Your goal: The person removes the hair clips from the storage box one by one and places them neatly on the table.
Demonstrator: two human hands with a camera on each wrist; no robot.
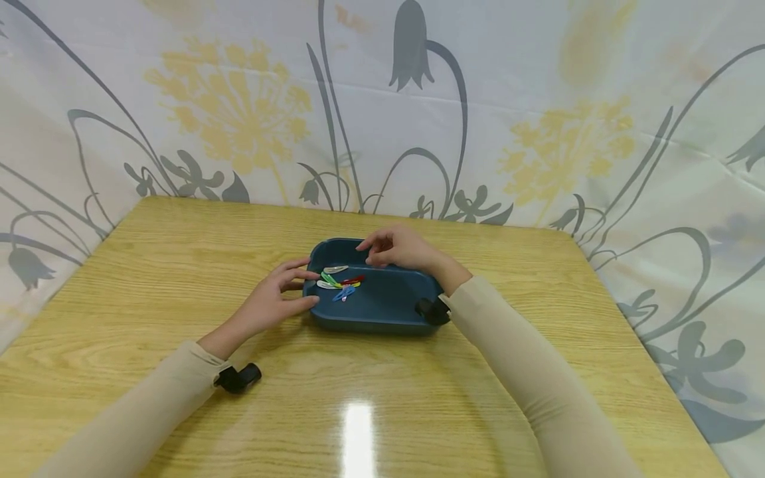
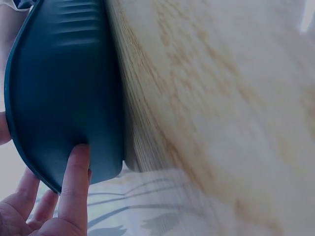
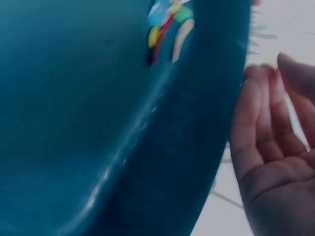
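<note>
A dark blue plastic bin (image 1: 388,299) stands on the wooden table. At its left end lies a little heap of snap hair clips: a green clip (image 1: 327,277), a blue clip (image 1: 343,293), a red clip (image 1: 354,281), and pale and yellow ones. My left hand (image 1: 279,300) rests against the bin's left end, fingers spread and fairly straight. In the left wrist view one fingertip (image 2: 78,150) touches the outer wall. My right hand (image 1: 399,249) hovers over the far rim with loosely bent fingers; the right wrist view shows its palm (image 3: 280,182) beside the bin, holding nothing.
A black wrist strap piece (image 1: 433,311) on the right sleeve hangs over the bin's right end. Another black piece (image 1: 239,378) is on the left sleeve. The wooden table (image 1: 179,265) ends at a flower-printed cloth (image 1: 370,133) behind and at the sides.
</note>
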